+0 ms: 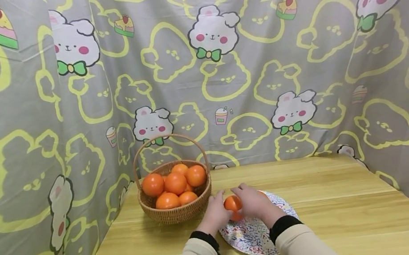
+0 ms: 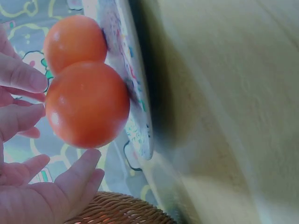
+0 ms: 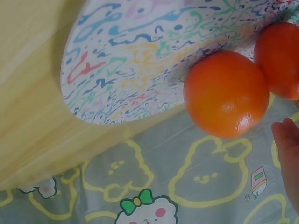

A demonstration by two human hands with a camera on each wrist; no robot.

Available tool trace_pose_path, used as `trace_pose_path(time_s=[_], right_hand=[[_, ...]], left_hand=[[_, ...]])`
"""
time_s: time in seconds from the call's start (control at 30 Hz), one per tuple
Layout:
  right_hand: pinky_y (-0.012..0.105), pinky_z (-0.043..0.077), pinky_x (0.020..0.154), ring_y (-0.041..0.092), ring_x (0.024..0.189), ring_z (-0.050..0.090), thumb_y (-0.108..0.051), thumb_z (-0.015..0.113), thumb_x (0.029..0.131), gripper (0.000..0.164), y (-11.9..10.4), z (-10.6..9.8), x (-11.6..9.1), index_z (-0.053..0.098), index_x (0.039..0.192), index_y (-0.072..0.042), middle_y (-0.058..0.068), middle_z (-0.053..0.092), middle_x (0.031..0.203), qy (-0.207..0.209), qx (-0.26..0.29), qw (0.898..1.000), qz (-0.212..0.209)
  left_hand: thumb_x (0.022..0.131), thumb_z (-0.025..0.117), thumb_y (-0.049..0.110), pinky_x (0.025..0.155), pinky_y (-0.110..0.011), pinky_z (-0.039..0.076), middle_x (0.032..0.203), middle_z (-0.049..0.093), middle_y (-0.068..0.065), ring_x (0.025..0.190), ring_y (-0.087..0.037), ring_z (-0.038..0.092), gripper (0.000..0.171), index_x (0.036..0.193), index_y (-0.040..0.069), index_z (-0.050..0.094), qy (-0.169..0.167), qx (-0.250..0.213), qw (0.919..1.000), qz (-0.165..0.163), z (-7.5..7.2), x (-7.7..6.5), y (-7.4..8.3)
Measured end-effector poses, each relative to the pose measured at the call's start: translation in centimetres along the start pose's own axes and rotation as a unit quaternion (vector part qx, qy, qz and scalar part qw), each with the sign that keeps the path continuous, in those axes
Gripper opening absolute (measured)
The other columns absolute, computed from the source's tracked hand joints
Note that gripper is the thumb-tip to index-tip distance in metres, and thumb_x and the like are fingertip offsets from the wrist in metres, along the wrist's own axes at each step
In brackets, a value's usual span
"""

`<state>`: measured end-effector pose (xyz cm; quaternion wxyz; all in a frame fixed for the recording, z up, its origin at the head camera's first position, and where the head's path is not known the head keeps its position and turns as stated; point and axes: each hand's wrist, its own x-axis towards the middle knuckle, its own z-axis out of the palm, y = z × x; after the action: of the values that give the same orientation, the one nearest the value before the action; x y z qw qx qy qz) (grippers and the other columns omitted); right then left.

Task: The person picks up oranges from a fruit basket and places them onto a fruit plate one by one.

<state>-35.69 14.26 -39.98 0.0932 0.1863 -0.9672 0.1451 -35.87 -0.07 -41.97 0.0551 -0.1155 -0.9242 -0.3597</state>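
Observation:
Two oranges rest side by side on a round white plate point(image 1: 254, 243) with a colourful squiggle pattern. The nearer orange point(image 1: 232, 204) sits between both hands in the head view; the other orange point(image 2: 74, 42) is mostly behind the right hand there. My left hand point(image 1: 216, 214) is on its left, fingers spread and fairly straight, a fingertip at the orange's edge in the left wrist view. From the other side my right hand point(image 1: 255, 203) reaches round it with extended fingers. Only part of that right hand point(image 3: 288, 151) shows in the right wrist view, apart from the orange point(image 3: 226, 93).
A wicker basket point(image 1: 176, 213) with a tall handle, holding several oranges point(image 1: 175, 183), stands left of the plate on the wooden table point(image 1: 348, 211). A grey curtain point(image 1: 279, 65) with cartoon rabbits hangs behind and along both sides.

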Motion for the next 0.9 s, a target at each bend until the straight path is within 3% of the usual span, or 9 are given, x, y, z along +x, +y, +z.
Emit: trace_pose_path(time_s=[0.13, 0.3, 0.53, 0.7, 0.9], right_hand=[[0.044, 0.048, 0.081, 0.030, 0.099, 0.054, -0.017, 0.076, 0.070, 0.062, -0.1, -0.4, -0.1, 0.052, 0.126, -0.005, 0.016, 0.053, 0.112, 0.005, 0.012, 1.000, -0.003], [0.046, 0.044, 0.088, 0.033, 0.108, 0.051, -0.024, 0.072, 0.078, 0.061, -0.1, -1.1, -0.2, 0.048, 0.130, -0.004, 0.018, 0.051, 0.119, 0.013, 0.058, 0.998, 0.008], [0.051, 0.035, 0.096, 0.037, 0.121, 0.041, -0.022, 0.065, 0.084, 0.058, 0.1, -2.1, 0.2, 0.042, 0.134, -0.003, 0.021, 0.044, 0.131, 0.036, 0.156, 0.986, 0.036], [0.050, 0.040, 0.092, 0.037, 0.115, 0.046, -0.019, 0.066, 0.084, 0.058, -0.3, -2.8, 0.8, 0.042, 0.134, -0.002, 0.022, 0.046, 0.129, 0.058, 0.204, 0.976, 0.043], [0.048, 0.043, 0.089, 0.038, 0.115, 0.047, -0.021, 0.064, 0.086, 0.059, -0.8, -3.5, 1.3, 0.039, 0.137, -0.006, 0.021, 0.045, 0.130, 0.054, 0.233, 0.969, 0.062]], left_hand=[[0.076, 0.070, 0.011, 0.090, -0.045, 0.043, 0.121, 0.043, -0.024, 0.104, -0.031, 0.051, 0.067, 0.135, 0.005, 0.040, -0.008, -0.007, 0.9999, -0.002, -0.5, 0.0, 0.3], [0.078, 0.069, 0.015, 0.092, -0.048, 0.041, 0.126, 0.040, -0.029, 0.112, -0.036, 0.047, 0.065, 0.134, 0.003, 0.040, -0.008, -0.010, 0.9997, 0.021, -1.6, -0.4, 1.0], [0.081, 0.067, 0.019, 0.093, -0.048, 0.039, 0.131, 0.038, -0.027, 0.116, -0.036, 0.045, 0.064, 0.137, 0.005, 0.037, -0.005, -0.024, 0.9989, 0.040, -3.4, -0.4, 1.7], [0.081, 0.068, 0.017, 0.093, -0.048, 0.039, 0.131, 0.038, -0.025, 0.116, -0.035, 0.045, 0.066, 0.138, 0.006, 0.036, 0.008, -0.039, 0.9981, 0.048, -5.0, 0.0, 1.7], [0.081, 0.067, 0.018, 0.097, -0.046, 0.036, 0.134, 0.038, -0.021, 0.122, -0.033, 0.039, 0.066, 0.139, 0.008, 0.035, 0.031, -0.055, 0.9971, 0.044, -7.1, 0.2, 1.4]])
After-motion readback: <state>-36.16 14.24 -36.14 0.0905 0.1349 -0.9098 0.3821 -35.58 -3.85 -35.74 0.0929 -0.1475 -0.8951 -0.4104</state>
